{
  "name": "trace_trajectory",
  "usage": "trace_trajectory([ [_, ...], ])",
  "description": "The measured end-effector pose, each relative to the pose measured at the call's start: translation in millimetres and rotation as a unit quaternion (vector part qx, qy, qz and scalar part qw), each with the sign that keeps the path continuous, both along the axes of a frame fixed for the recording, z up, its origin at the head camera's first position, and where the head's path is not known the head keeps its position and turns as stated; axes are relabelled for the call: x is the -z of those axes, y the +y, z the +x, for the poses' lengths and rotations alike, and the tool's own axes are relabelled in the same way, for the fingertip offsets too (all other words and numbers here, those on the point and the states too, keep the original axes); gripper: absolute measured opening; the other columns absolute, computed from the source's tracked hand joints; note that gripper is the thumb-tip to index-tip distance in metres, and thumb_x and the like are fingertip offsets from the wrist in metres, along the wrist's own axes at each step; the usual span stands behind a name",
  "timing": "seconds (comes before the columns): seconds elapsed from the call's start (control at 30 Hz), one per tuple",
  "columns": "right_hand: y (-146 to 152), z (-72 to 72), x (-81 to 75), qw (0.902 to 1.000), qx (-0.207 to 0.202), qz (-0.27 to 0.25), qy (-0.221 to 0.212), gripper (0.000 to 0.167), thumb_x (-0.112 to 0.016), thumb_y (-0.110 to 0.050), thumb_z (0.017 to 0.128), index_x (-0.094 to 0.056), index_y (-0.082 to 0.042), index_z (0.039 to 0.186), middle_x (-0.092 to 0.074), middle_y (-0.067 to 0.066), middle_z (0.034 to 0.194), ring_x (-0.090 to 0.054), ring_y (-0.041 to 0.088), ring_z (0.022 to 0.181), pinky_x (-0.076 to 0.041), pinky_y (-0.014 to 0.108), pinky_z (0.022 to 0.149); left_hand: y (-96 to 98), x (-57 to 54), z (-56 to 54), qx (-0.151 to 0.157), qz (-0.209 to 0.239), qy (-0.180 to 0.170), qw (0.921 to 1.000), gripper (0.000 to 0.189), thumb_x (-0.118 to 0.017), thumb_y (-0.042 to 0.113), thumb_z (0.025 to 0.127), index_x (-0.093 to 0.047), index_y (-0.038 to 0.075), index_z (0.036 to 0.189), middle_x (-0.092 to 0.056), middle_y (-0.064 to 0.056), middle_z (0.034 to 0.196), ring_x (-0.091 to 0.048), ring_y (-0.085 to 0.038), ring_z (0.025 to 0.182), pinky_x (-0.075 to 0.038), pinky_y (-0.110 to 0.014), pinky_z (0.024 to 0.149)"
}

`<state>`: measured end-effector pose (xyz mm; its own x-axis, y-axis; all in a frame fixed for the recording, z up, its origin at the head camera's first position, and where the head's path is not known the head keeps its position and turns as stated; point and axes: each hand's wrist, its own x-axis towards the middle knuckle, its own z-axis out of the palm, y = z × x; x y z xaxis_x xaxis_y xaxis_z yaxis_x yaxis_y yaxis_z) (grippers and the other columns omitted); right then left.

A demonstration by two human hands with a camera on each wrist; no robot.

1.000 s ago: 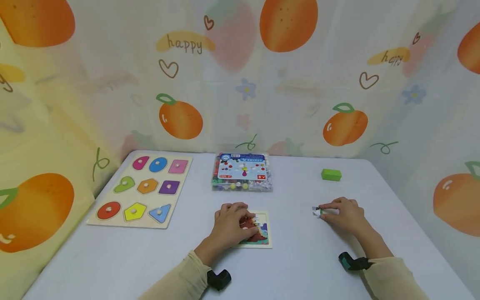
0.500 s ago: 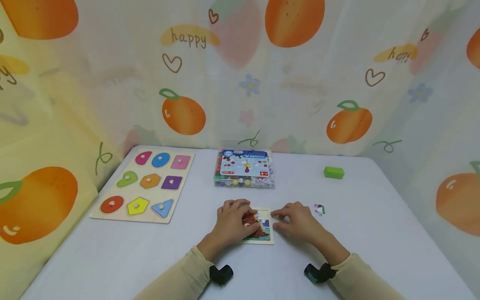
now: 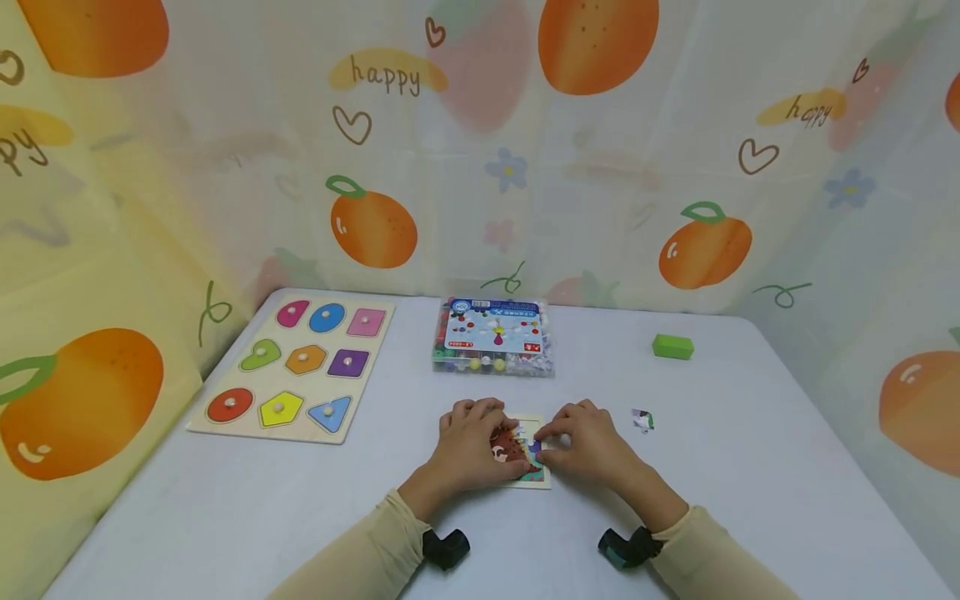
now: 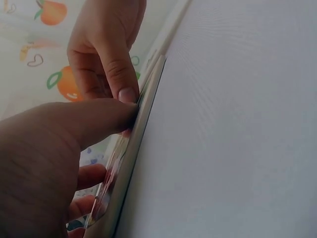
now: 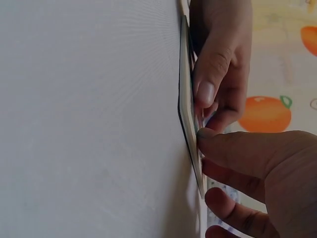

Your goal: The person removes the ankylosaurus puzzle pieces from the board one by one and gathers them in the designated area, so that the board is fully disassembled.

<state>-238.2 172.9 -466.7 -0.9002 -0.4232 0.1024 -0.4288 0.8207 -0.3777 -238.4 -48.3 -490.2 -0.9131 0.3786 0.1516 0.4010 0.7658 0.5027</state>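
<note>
A small square jigsaw puzzle [image 3: 534, 480] with a pale frame and a brown dinosaur picture [image 3: 510, 447] lies on the table. Covering its left part, my left hand [image 3: 467, 450] rests with thumb and fingertips on the picture; in the left wrist view the thumb reaches toward the other hand. The thumb and index finger of my right hand [image 3: 588, 442] touch the puzzle's right side, a small gap between their tips. Whether they pinch a piece there is hidden. One loose puzzle piece [image 3: 642, 421] lies on the table to the right.
A wooden shape board [image 3: 296, 382] with knobbed coloured shapes lies at the left. Behind the puzzle stands a clear plastic box [image 3: 493, 337] of small colourful parts. A green block [image 3: 672, 347] sits at the back right. Patterned curtains [image 3: 600, 167] enclose the table.
My right hand has let go of the loose piece at the right and moved left onto the puzzle's right side. My left thumb has shifted slightly right; the left hand stays on the puzzle.
</note>
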Motion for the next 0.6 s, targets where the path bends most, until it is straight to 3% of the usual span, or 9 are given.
trace_trajectory([
  [0.3,-2.6,0.0,1.0,0.9988,-0.004,-0.037,-0.031,0.027,-0.087,-0.030,0.072,-0.071,-0.025,0.093,-0.061,-0.016,0.094,-0.050,0.018,0.102,-0.037,0.049,0.089,2.7,3.3,-1.1,-0.001,-0.021,-0.001,0.9998,0.061,-0.073,0.067,0.070,-0.066,0.027,0.115,-0.047,0.003,0.138,-0.032,-0.030,0.128,-0.028,-0.053,0.098],
  [0.43,-3.7,0.4,-2.0,0.9971,-0.008,-0.059,-0.048,0.029,-0.088,-0.027,0.072,-0.070,-0.021,0.094,-0.063,-0.015,0.089,-0.051,0.016,0.097,-0.039,0.049,0.090,2.4,1.8,0.3,-0.002,-0.024,0.003,0.9997,0.061,-0.072,0.067,0.071,-0.066,0.027,0.116,-0.047,0.004,0.138,-0.032,-0.030,0.128,-0.028,-0.053,0.098],
  [0.6,-2.5,0.5,-7.5,0.9981,0.005,-0.047,-0.039,0.025,-0.087,-0.028,0.073,-0.072,-0.021,0.093,-0.063,-0.017,0.085,-0.053,0.015,0.096,-0.038,0.048,0.092,1.0,1.5,1.3,-0.002,-0.023,0.005,0.9997,0.059,-0.073,0.066,0.071,-0.066,0.027,0.114,-0.047,0.003,0.139,-0.032,-0.031,0.128,-0.028,-0.053,0.098],
])
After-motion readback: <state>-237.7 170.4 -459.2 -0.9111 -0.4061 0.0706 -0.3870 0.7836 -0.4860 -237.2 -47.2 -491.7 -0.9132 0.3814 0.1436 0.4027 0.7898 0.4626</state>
